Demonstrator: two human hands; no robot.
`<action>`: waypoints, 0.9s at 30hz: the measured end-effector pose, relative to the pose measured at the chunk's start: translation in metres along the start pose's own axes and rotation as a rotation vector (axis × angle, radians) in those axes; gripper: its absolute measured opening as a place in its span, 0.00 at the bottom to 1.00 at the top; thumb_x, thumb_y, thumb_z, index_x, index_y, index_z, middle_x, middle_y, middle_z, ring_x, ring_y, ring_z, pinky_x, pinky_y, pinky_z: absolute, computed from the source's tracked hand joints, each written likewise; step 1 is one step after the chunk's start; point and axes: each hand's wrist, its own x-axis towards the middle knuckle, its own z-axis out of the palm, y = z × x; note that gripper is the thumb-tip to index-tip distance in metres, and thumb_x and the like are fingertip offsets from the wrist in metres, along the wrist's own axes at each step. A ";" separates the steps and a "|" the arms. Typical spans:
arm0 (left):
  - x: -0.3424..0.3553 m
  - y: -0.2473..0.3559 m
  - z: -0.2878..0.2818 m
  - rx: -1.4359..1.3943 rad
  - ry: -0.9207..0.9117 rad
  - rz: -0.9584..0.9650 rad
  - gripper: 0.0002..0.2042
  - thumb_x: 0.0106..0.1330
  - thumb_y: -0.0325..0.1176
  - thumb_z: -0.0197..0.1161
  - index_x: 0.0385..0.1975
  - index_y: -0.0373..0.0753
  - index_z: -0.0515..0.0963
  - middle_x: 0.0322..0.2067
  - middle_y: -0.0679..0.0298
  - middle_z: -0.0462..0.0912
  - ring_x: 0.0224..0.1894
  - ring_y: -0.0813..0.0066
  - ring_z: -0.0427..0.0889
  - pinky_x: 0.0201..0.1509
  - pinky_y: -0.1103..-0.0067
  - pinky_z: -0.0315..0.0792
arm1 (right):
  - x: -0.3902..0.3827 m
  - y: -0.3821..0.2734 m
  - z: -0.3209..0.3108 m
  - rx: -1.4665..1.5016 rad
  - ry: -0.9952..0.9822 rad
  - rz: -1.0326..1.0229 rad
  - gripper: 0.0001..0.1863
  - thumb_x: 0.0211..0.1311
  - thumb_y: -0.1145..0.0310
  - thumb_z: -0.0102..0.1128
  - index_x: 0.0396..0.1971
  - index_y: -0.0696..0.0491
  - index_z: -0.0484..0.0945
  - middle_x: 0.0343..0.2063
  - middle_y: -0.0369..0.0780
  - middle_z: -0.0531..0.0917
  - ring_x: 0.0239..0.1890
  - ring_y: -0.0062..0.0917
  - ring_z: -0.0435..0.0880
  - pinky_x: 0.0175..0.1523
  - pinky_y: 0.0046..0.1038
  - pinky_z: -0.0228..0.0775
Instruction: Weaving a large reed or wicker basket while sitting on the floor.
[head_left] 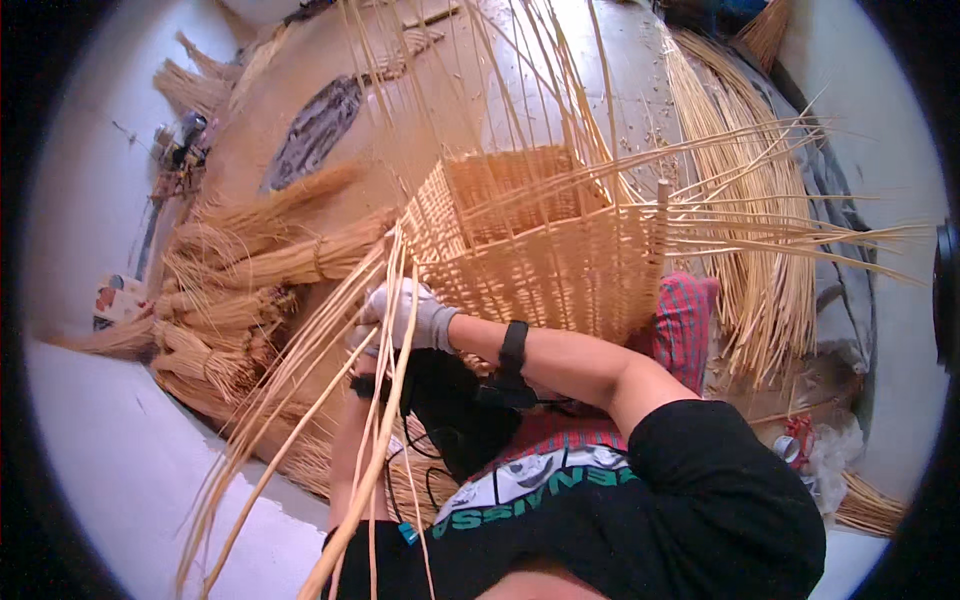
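A half-woven wicker basket point(555, 275) rests tilted against my lap, its open top facing away and long unwoven rods sticking up and to the right. From its left corner, a fan of pale willow rods point(300, 385) bends down toward me, passing in front of both hands. My right hand point(415, 312), in a white glove, is curled closed at that near left corner; what its fingers grip is hidden. My left hand point(366, 338), also gloved, sits just beside and below it. The rods and the right hand cover most of its fingers.
Tied bundles of willow point(270, 265) are heaped on the floor to the left. A long spread of loose rods point(750, 230) lies on the right. Beyond the basket is a dark patterned cloth point(318, 130). A clear plastic bag point(832, 460) lies at lower right.
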 end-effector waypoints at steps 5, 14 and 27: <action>0.027 -0.002 0.053 -0.077 -0.214 -0.054 0.20 0.67 0.28 0.67 0.58 0.33 0.75 0.44 0.58 0.87 0.40 0.73 0.82 0.48 0.77 0.77 | -0.020 0.117 0.060 -0.047 0.290 0.025 0.11 0.43 0.58 0.70 0.26 0.47 0.86 0.21 0.43 0.82 0.29 0.40 0.85 0.34 0.40 0.76; -0.025 0.089 0.069 -0.254 -0.359 -0.286 0.26 0.65 0.26 0.68 0.63 0.33 0.72 0.46 0.56 0.87 0.42 0.72 0.82 0.53 0.76 0.78 | -0.062 -0.110 -0.089 0.188 -0.304 -0.545 0.14 0.57 0.52 0.66 0.30 0.47 0.81 0.26 0.42 0.82 0.35 0.42 0.84 0.41 0.44 0.76; 0.068 0.046 0.058 -0.090 -0.164 0.366 0.14 0.78 0.29 0.46 0.58 0.36 0.71 0.16 0.76 0.59 0.19 0.86 0.59 0.48 0.68 0.81 | -0.111 -0.027 -0.168 0.714 0.269 0.211 0.19 0.68 0.50 0.59 0.33 0.54 0.81 0.28 0.39 0.84 0.29 0.34 0.84 0.39 0.36 0.78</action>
